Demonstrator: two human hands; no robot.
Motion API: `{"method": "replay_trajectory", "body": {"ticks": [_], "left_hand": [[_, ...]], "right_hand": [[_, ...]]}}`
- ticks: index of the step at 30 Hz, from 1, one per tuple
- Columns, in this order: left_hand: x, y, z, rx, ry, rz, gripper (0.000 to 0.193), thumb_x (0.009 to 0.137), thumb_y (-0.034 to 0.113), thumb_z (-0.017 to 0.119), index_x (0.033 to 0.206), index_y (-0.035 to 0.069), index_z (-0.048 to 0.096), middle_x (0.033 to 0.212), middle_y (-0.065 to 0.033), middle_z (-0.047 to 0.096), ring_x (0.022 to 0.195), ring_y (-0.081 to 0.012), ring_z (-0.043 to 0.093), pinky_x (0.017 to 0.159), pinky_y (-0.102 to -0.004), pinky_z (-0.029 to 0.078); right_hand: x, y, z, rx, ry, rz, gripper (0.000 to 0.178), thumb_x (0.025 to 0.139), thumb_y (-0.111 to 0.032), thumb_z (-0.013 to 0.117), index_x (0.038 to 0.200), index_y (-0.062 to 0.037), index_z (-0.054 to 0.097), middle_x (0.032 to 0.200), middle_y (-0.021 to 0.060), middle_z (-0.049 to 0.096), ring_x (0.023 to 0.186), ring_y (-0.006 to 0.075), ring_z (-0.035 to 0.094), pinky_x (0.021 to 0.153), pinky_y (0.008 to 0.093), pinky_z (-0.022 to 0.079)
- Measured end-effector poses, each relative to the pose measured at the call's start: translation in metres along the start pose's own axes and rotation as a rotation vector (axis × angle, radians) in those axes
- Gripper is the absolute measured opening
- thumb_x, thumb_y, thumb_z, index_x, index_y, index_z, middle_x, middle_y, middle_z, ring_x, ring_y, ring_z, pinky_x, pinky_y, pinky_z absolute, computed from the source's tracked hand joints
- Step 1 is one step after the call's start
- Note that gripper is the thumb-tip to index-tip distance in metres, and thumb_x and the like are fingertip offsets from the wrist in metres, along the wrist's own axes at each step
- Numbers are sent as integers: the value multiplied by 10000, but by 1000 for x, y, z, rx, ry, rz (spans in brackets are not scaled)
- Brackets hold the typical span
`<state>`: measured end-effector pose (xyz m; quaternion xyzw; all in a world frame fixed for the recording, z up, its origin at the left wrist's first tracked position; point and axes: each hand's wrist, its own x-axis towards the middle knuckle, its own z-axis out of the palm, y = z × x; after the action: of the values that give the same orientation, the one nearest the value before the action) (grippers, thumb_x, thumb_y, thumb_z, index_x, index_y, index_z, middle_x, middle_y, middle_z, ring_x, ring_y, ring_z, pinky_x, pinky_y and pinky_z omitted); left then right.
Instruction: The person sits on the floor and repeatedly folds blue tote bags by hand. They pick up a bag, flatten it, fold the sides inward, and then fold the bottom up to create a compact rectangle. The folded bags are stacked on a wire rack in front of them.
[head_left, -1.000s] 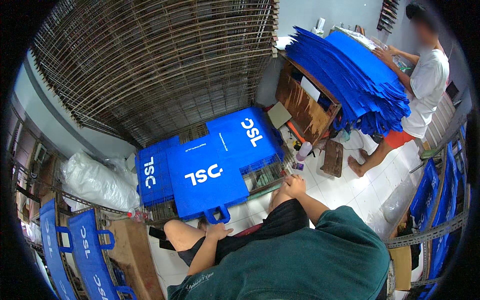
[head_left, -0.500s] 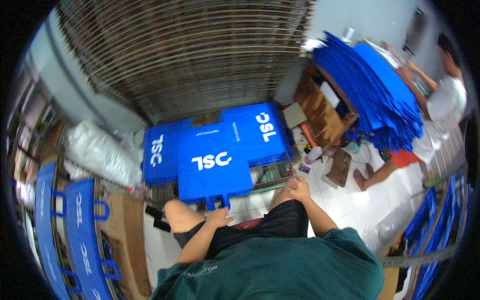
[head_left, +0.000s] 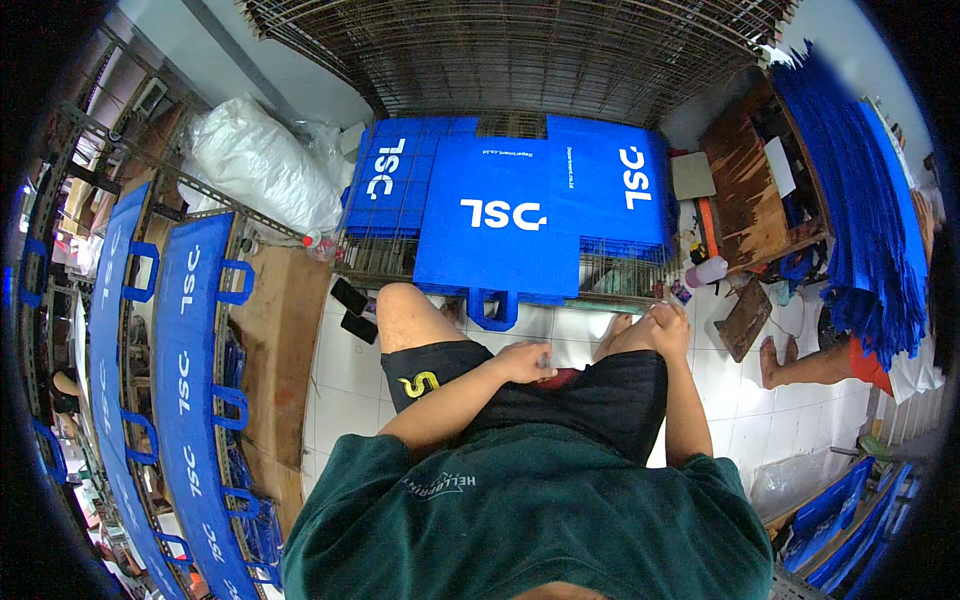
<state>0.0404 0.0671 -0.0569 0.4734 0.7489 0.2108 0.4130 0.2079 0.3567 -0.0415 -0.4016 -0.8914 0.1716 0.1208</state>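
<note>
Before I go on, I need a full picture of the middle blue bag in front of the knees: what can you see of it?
The middle bag is bright blue, matte and fabric-like, with bold white print across it and a small white line near its far edge. It lies flat on the wire rack, between two other blue bags. A blue loop handle sticks out from its near edge. Neither the left hand nor the right hand touches it.

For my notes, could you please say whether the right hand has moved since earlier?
No: the right hand stays near the right corner of the low rack; the view shifted.
</note>
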Motion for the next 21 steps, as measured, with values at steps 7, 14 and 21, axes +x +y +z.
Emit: {"method": "replay_trajectory", "body": {"ticks": [7, 14, 21], "left_hand": [[13, -8, -7, -117, -81, -71, 498, 748, 488, 636, 993, 66, 538, 880, -123, 640, 858, -287, 613, 749, -389, 467], [25, -15, 2, -146, -58, -27, 494, 768, 526, 620, 996, 93, 553, 898, -120, 639, 847, -276, 619, 739, -380, 474], [29, -17, 2, -221, -59, -40, 505, 766, 522, 629, 1007, 85, 555, 905, -130, 641, 854, -267, 620, 744, -368, 477]], "right_hand": [[15, -5, -2, 18, -64, 61, 298, 701, -306, 639, 957, -152, 650, 1143, 80, 577, 1125, 273, 483, 938, 453, 345], [15, -18, -7, -43, -82, 132, 355, 704, -341, 635, 1011, -162, 642, 1152, 64, 577, 1145, 256, 469, 948, 470, 323], [17, -15, -9, -36, -81, 143, 377, 709, -355, 617, 1038, -172, 639, 1159, 50, 577, 1161, 243, 455, 959, 470, 309]]}}
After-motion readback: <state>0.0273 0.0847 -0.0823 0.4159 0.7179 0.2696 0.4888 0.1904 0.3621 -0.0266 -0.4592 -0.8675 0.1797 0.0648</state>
